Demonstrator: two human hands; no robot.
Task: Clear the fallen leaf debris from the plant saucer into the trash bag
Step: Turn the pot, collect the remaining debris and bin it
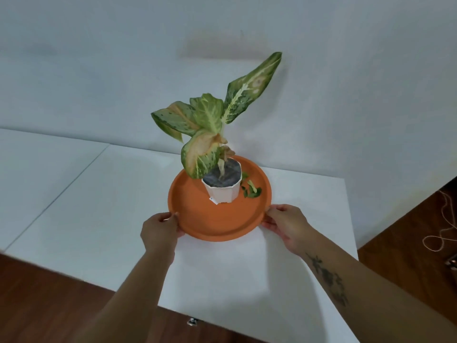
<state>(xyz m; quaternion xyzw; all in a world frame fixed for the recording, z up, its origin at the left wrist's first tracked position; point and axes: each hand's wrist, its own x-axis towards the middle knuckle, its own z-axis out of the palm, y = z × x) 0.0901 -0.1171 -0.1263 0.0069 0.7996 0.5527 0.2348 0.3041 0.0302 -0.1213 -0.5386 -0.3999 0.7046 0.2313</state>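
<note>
White tabletop (118, 194), smooth and matte, set against a pale wall. A seam line crosses its left part, running from the far edge toward the near left. One item lies directly on it: a round orange saucer (222, 226), toward the far right portion of the surface, near the right edge. Brown wooden floor (408, 231) visible beyond the right and near edges

Matt plastic saucer (222, 224) on smooth white table (111, 194).

Orange saucer (220, 226); white pot (223, 193); seemingly speckled green leaves (237, 97).
</note>
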